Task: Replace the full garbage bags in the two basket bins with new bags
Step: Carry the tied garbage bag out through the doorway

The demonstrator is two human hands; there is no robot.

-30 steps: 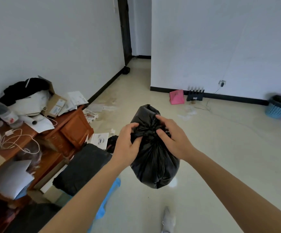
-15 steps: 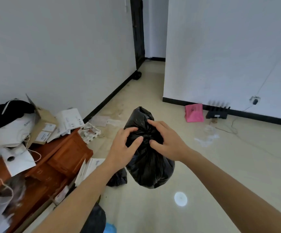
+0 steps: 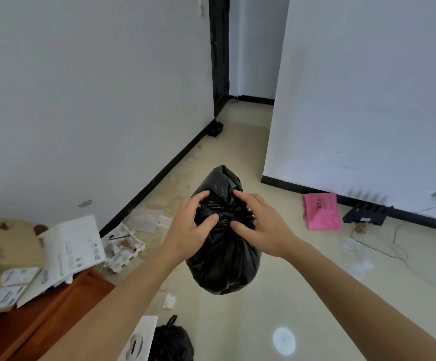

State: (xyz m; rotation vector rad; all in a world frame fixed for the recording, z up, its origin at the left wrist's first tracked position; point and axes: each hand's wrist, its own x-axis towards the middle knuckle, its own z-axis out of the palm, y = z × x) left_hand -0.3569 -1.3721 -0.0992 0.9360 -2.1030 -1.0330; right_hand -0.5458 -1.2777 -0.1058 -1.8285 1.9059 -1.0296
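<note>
A full black garbage bag (image 3: 223, 267) hangs in the air in front of me, above the pale floor. My left hand (image 3: 188, 227) grips its gathered neck from the left. My right hand (image 3: 259, 225) grips the same neck from the right, thumbs nearly meeting at the twist. A loose tuft of bag sticks up behind my fingers. A second tied black bag (image 3: 171, 343) lies on the floor at the bottom edge. No basket bin is in view.
A wooden desk (image 3: 55, 308) piled with papers and boxes stands at the left. An egg carton (image 3: 123, 247) and papers litter the floor by the wall. A pink bag (image 3: 321, 211), a black router (image 3: 366, 213) and cables lie at the right wall. A corridor opens ahead.
The view has swung left and up: the blue basket bin at the right has left the frame and the corridor is nearer. Both hands kept hold of the bag's neck.
</note>
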